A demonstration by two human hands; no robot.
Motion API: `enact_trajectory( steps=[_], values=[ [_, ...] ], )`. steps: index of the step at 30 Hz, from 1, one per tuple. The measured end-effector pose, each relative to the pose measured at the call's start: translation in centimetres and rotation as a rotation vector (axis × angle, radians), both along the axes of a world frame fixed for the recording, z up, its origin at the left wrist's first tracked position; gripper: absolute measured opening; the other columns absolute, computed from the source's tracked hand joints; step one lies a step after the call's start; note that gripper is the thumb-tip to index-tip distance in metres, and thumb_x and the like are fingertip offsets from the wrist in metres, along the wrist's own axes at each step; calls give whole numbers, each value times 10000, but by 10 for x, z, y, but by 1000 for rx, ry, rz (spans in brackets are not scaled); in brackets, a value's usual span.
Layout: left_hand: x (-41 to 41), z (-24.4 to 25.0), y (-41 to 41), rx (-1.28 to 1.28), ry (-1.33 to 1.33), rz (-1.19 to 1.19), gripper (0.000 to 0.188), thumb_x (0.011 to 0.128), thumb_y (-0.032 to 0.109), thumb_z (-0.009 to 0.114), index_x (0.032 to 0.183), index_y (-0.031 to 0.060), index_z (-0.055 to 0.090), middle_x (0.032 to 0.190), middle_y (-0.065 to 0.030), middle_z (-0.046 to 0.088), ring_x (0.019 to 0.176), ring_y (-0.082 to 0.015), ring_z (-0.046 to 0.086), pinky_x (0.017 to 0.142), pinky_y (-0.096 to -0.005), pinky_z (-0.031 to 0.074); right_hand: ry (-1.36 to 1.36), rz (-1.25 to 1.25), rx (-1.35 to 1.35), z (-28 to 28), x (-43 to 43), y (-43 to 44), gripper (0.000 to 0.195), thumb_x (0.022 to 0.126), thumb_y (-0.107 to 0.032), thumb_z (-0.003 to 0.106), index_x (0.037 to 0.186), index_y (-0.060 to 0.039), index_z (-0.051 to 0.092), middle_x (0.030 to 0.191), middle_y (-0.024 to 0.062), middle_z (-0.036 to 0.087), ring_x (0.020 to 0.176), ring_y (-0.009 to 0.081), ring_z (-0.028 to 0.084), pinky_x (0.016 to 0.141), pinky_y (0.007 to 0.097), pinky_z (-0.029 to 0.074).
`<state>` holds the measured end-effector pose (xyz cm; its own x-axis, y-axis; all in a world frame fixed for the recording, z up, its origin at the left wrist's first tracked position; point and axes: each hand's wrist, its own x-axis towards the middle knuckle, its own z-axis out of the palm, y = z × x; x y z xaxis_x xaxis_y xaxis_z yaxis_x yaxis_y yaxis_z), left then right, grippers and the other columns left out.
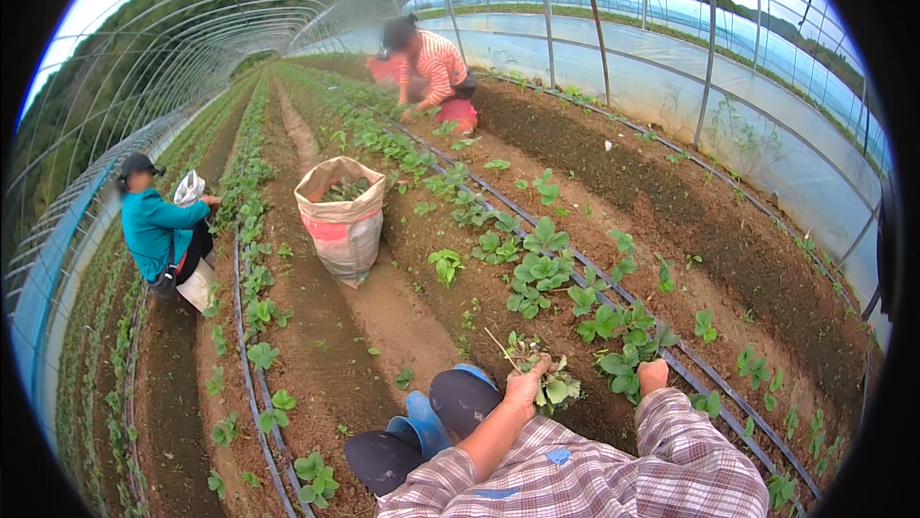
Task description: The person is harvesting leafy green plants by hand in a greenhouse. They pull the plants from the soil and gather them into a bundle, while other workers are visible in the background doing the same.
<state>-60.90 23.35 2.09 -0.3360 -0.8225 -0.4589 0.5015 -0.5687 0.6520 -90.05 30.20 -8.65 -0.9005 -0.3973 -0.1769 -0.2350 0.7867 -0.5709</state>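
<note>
My left hand (527,385) is closed around a bunch of uprooted leafy plants (558,390). Dull green leaves and thin stems stick out on both sides of the fist, above the bare soil near my knees. Beside the drip hoses, my right hand (652,374) reaches down at the edge of a strawberry plant (622,365) rooted in the bed. Its fingers are mostly hidden, so I cannot make out whether they grip a stem or leaf.
An open woven sack (339,230) holding leafy plants stands in the furrow ahead. Drip hoses (496,196) run along the planted bed. One person (162,230) crouches at left, another (438,69) ahead. Metal hoops (708,51) and plastic sheeting (618,58) border the rows.
</note>
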Motion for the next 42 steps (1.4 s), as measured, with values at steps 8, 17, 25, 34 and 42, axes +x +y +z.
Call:
enact_trajectory(
  steps=[8, 17, 25, 34, 42],
  values=[
    [9, -4, -2, 62, -8, 20, 121, 801, 139, 672, 893, 69, 638, 795, -16, 625, 702, -131, 577, 623, -286, 493, 122, -93, -252, -17, 4, 8, 256, 689, -141, 520, 808, 81, 569, 821, 295, 591, 788, 434, 571, 713, 429, 447],
    [3, -9, -10, 49, -23, -33, 189, 799, 87, 652, 945, 53, 538, 804, -47, 569, 692, -182, 592, 608, -336, 547, 52, -52, -111, -13, -7, 5, 232, 709, -193, 580, 845, -4, 587, 820, 217, 615, 804, 372, 593, 697, 417, 443],
    [-11, 9, -9, 58, -65, -20, 93, 801, 101, 661, 858, 50, 608, 776, -41, 616, 696, -167, 585, 636, -341, 526, -159, -31, -613, -70, -59, -3, 141, 770, -37, 499, 832, 46, 595, 761, 100, 624, 711, 218, 590, 646, 332, 460],
    [-1, -12, -14, 104, -20, -65, 168, 762, 75, 698, 893, 50, 596, 805, -47, 609, 721, -180, 599, 664, -355, 547, -481, -172, -775, 50, -14, -14, 109, 835, -72, 465, 769, -37, 545, 590, 38, 519, 441, 127, 457, 391, 292, 376],
    [-16, -1, -7, 19, 54, -180, 378, 748, 163, 739, 1070, 72, 565, 989, -52, 606, 840, -182, 599, 705, -327, 511, 263, 1186, -393, 144, 142, -14, 176, 780, -159, 578, 928, -66, 604, 819, 110, 565, 785, 325, 582, 656, 404, 484]
  ],
)
